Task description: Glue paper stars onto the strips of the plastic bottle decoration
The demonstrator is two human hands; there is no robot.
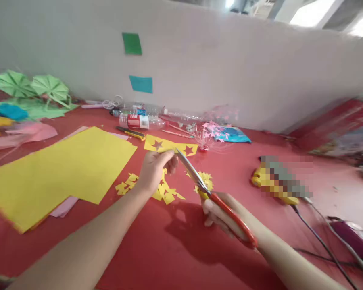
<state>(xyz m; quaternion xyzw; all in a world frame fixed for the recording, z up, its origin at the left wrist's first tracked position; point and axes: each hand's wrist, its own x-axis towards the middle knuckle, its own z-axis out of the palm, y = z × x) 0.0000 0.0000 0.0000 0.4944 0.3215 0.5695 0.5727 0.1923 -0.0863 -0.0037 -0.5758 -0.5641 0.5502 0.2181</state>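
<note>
My left hand is closed at the lower edge of a yellow paper strip that has two star-shaped holes. Red-handled scissors are gripped in my right hand, their blades pointing up and left toward the strip. Whether the blade tips touch the paper is unclear. Yellow paper scraps lie on the red table below my left hand, with more scraps to its left. A small pile of yellow cut stars sits partly behind the scissors.
Large yellow sheets cover the left of the table. A box cutter, plastic bottle, pink star decoration and blue packet lie at the back. Green paper umbrellas stand back left. A yellow tool with cables is right.
</note>
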